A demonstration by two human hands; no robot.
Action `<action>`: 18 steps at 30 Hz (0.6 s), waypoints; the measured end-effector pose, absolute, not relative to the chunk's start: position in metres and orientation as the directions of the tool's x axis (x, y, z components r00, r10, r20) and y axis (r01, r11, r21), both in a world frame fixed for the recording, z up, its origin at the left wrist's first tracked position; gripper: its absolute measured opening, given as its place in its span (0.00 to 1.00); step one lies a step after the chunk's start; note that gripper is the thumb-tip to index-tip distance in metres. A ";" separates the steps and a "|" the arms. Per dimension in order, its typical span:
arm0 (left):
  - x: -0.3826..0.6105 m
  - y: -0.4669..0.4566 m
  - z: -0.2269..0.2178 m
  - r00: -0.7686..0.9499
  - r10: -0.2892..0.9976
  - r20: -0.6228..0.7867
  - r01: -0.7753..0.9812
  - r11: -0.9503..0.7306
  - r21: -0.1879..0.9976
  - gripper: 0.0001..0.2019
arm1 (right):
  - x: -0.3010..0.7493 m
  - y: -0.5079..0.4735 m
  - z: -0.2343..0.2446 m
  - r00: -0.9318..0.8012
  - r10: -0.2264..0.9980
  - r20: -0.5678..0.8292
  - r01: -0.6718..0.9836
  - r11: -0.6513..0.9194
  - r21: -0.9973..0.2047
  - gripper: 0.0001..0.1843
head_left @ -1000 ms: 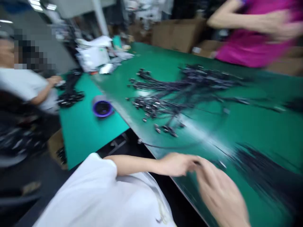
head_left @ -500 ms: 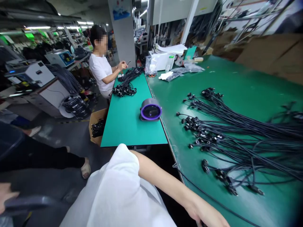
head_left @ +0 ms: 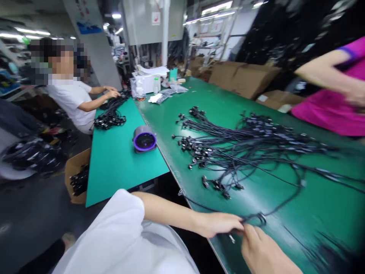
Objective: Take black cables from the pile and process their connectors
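At the near edge of the green table [head_left: 322, 198], my left hand [head_left: 221, 224] is closed on a black cable [head_left: 199, 205]. One end of that cable, with a small connector, points left past the table edge. My right hand [head_left: 261, 245] is closed right beside the left, fingertips meeting it at the same cable; its exact grip is partly hidden. A small loop of cable [head_left: 261, 218] stands just beyond the fingers, and a metal-tipped end [head_left: 232, 238] hangs below them. Farther in lies a spread bundle of black cables with connectors [head_left: 199, 152].
A grey fan with a purple rim [head_left: 145, 141] stands on the lighter green table [head_left: 114, 175]. A co-worker in white [head_left: 75, 99] handles cables there. Another person in pink [head_left: 342, 102] is across at the right. A carton [head_left: 71, 167] sits on the floor at left.
The view has swung to the right. My right hand has come into view, both hands now together on the cable. The person in pink now shows at the right.
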State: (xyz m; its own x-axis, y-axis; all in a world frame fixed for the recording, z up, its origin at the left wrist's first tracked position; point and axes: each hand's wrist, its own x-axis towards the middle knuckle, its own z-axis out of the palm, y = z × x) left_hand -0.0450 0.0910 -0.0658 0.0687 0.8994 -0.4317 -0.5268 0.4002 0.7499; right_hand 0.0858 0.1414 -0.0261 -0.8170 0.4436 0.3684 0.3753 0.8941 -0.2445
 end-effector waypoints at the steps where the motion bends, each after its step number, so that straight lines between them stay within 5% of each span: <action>1: -0.045 0.090 -0.059 -0.004 0.897 -0.441 -0.569 0.361 0.739 0.08 | 0.084 0.134 -0.023 -0.740 0.559 0.375 0.487 0.829 -0.275 0.12; 3: -0.047 0.087 -0.045 -0.103 0.891 -0.443 -0.584 0.306 0.752 0.16 | 0.080 0.120 -0.019 -0.553 0.742 0.380 0.598 0.670 -0.439 0.13; 5: -0.051 0.079 -0.030 -0.165 0.944 -0.287 -0.465 0.182 0.866 0.21 | 0.079 0.112 -0.018 -0.444 0.837 0.320 0.532 0.533 -0.657 0.15; 7: -0.055 0.069 -0.017 -0.161 0.987 0.012 -0.161 -0.038 0.986 0.23 | 0.082 0.112 -0.017 -0.433 0.868 0.245 0.421 0.434 -0.796 0.17; 9: -0.058 0.058 -0.010 0.009 0.982 0.189 0.147 -0.188 0.971 0.26 | 0.089 0.117 -0.014 -0.438 0.873 0.215 0.384 0.398 -0.833 0.20; 11: -0.058 0.051 -0.011 0.215 0.957 0.196 0.294 -0.255 0.921 0.27 | 0.098 0.121 -0.010 -0.416 0.877 0.241 0.422 0.421 -0.803 0.20; 13: -0.056 0.051 -0.020 0.246 0.961 0.129 0.310 -0.204 0.929 0.28 | 0.103 0.119 -0.007 -0.386 0.860 0.333 0.484 0.496 -0.721 0.18; 18: -0.061 0.070 -0.022 -0.039 0.976 -0.215 -0.155 0.207 0.966 0.35 | 0.096 0.092 -0.012 -0.612 0.634 0.473 0.488 0.773 -0.406 0.12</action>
